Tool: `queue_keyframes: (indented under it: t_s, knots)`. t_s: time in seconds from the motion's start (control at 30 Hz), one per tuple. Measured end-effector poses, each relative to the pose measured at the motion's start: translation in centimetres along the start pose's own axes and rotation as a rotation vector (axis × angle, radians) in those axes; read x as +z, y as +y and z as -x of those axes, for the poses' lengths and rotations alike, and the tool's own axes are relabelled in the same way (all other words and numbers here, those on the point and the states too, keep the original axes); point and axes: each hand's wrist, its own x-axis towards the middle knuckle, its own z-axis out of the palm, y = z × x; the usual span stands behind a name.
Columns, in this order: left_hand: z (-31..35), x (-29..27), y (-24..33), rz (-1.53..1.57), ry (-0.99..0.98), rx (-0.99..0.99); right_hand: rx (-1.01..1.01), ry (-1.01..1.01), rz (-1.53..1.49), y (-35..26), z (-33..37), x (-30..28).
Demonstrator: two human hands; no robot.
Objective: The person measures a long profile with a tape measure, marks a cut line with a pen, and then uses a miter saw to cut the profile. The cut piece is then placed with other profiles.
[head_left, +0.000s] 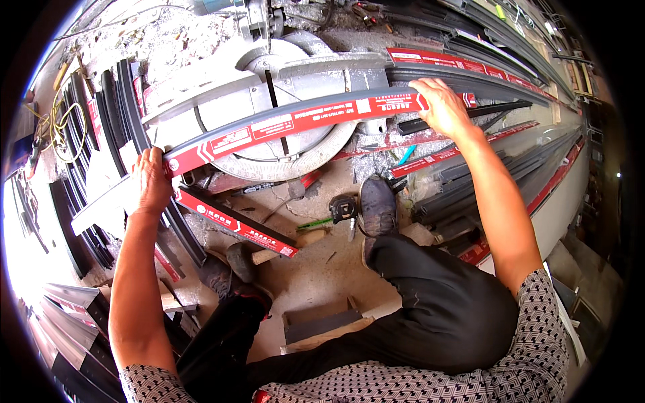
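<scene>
A long grey metal profile (295, 119) with red printed film along its side lies across the round silver table of a miter saw (235, 101). My left hand (150, 181) is closed around the profile's left end, beside a pale flat strip (101, 203). Near the right end, my right hand (441, 107) grips the same profile with the fingers over its top edge. Behind the profile stand the saw's fence (329, 70) and, at the top edge, part of the saw head (261, 23). The blade cannot be made out.
Between my feet and the saw lie a short red-filmed profile (235, 221), a hammer (259, 257), a black tape measure (343, 207) and a green pen (314, 224). Dark profiles (111, 121) crowd the left; more profiles (484, 164) are stacked on the right. Pale shavings (175, 40) cover the ground behind.
</scene>
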Motion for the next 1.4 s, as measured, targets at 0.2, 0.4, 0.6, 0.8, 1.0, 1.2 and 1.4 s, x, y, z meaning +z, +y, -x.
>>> queue_keyframes:
  t_s: [0.2,0.4,0.6,0.8,1.0,1.2,1.4]
  knots:
    - [-2.8,-0.7,-0.2,-0.025,0.016,0.037,-0.005,0.051,-0.01,1.7,-1.6,1.1]
    - [-4.4,-1.4,-0.7,-0.098,-0.01,0.013,0.111,0.017,-0.016,0.3,-3.1,0.7]
    - [-5.4,-0.7,-0.9,-0.071,-0.008,-0.012,0.152,-0.018,-0.016,1.6,-4.0,1.6]
    - [-5.6,-0.5,-1.1,-0.051,-0.003,-0.008,0.151,0.0,0.012,1.4,-4.0,1.7]
    - [-6.1,0.8,-2.8,-0.069,0.036,0.008,0.119,0.019,0.003,1.1,-4.0,1.5]
    - [-6.0,1.1,-3.1,-0.063,0.032,0.011,0.133,0.022,0.01,0.9,-4.0,1.6]
    - [-6.0,0.1,-2.3,-0.031,0.032,0.033,0.139,0.018,0.003,0.9,-4.1,1.7]
